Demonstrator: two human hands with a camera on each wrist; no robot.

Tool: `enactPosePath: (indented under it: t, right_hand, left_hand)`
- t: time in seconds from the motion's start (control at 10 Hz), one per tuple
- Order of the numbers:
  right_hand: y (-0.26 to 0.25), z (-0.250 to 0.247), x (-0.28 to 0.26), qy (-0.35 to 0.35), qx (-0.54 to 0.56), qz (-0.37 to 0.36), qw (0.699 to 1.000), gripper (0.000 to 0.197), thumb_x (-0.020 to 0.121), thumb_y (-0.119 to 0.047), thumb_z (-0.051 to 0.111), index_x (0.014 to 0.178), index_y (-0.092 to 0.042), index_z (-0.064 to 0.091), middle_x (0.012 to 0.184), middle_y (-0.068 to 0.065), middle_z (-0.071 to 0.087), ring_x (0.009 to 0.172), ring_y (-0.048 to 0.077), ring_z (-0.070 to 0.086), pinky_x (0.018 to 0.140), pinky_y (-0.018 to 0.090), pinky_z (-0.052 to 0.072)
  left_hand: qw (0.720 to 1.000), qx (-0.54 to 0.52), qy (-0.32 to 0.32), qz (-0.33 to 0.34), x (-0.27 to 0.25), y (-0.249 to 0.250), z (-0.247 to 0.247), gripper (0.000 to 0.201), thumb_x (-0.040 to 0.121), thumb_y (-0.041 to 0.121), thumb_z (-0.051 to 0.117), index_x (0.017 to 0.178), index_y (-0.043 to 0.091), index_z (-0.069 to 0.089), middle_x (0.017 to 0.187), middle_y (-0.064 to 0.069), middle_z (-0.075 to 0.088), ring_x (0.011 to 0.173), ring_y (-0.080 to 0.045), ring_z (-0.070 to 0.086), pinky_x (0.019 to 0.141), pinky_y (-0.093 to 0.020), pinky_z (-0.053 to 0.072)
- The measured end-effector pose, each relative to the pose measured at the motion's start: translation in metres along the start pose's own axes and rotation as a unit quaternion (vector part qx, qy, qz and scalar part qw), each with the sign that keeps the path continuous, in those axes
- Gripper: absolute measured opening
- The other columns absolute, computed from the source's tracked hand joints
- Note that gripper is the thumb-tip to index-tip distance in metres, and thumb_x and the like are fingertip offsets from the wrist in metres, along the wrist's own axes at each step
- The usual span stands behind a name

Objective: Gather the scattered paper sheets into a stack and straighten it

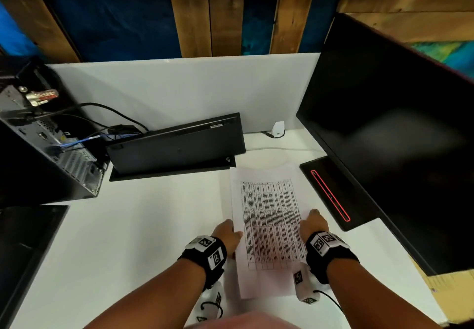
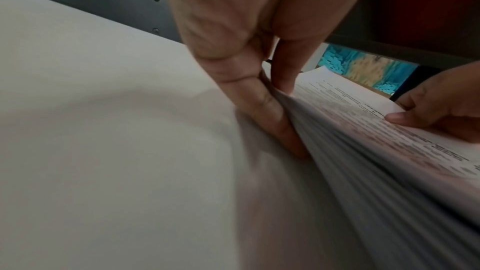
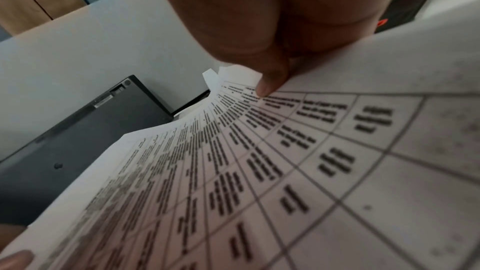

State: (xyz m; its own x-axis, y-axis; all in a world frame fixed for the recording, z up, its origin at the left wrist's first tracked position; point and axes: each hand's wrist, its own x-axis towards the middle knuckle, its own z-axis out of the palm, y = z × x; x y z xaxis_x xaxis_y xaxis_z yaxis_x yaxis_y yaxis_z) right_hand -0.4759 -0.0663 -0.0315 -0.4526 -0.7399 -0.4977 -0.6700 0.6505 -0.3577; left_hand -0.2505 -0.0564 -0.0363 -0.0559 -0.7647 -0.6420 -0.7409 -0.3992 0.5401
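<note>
A stack of paper sheets [image 1: 269, 226], its top sheet printed with a table, lies lengthwise in front of me over the white desk [image 1: 143, 226]. My left hand [image 1: 232, 231] pinches the stack's left edge. In the left wrist view its thumb [image 2: 284, 73] is on top and its fingers [image 2: 262, 106] are under the sheets [image 2: 376, 151]. My right hand [image 1: 307, 219] holds the right edge, thumb [image 3: 270, 83] pressed on the printed page [image 3: 259, 171]. The sheet edges look roughly even. The right hand's fingers under the paper are hidden.
A black keyboard [image 1: 177, 146] leans against the white partition just beyond the stack. A computer tower [image 1: 38, 154] with cables stands at the left. A large dark monitor [image 1: 397, 149] and its base [image 1: 331, 193] stand close on the right. A white plug [image 1: 278, 128] sits at the back.
</note>
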Motion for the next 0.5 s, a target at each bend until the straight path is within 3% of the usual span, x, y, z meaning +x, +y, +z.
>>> enactPosePath:
  t: [0.1,0.2,0.3,0.4,0.5]
  right_hand:
    - [0.001,-0.003,0.005,0.017,-0.014,-0.017,1.000,0.042,0.094,-0.013,0.054,0.131,0.003,0.043,0.133,0.021,0.051,0.124,0.034,0.049,0.100,0.034,0.041]
    - [0.002,-0.005,0.007,0.025,-0.025,-0.025,0.999,0.048,0.093,-0.017,0.056,0.137,-0.001,0.042,0.136,0.019,0.047,0.125,0.032,0.048,0.101,0.035,0.041]
    - [0.003,-0.006,0.004,0.026,-0.026,-0.015,0.999,0.051,0.092,-0.021,0.058,0.138,-0.005,0.043,0.137,0.017,0.044,0.126,0.033,0.047,0.102,0.038,0.042]
    - [-0.004,-0.010,0.001,0.053,-0.031,-0.010,0.998,0.058,0.087,-0.034,0.063,0.137,-0.012,0.045,0.138,0.014,0.038,0.127,0.033,0.041,0.100,0.043,0.043]
    - [-0.025,-0.021,-0.005,0.091,0.066,-0.110,0.988,0.049,0.088,-0.029,0.065,0.132,-0.013,0.051,0.134,0.014,0.042,0.124,0.034,0.044,0.098,0.041,0.043]
  left_hand:
    - [1.000,-0.003,0.012,0.015,-0.003,0.001,-0.007,0.029,0.094,0.021,0.054,0.069,0.020,0.038,0.082,0.001,0.052,0.081,-0.018,0.053,0.061,-0.022,0.042]
    - [0.994,-0.109,-0.003,-0.012,-0.005,-0.003,-0.009,0.017,0.092,0.008,0.056,0.076,0.011,0.051,0.076,-0.010,0.062,0.066,-0.024,0.065,0.054,-0.030,0.058]
    - [0.975,-0.218,0.000,-0.042,-0.010,-0.009,-0.014,0.008,0.091,0.001,0.052,0.097,0.007,0.052,0.071,-0.013,0.061,0.051,-0.024,0.058,0.056,-0.036,0.056]
    - [0.976,-0.218,-0.002,-0.012,-0.013,-0.023,-0.033,0.011,0.090,0.007,0.058,0.100,0.012,0.054,0.076,-0.008,0.061,0.055,-0.019,0.053,0.050,-0.022,0.046]
    - [0.990,-0.120,0.054,0.056,-0.023,-0.052,-0.056,0.011,0.085,0.018,0.063,0.088,0.028,0.058,0.076,0.002,0.061,0.058,-0.009,0.054,0.051,-0.014,0.043]
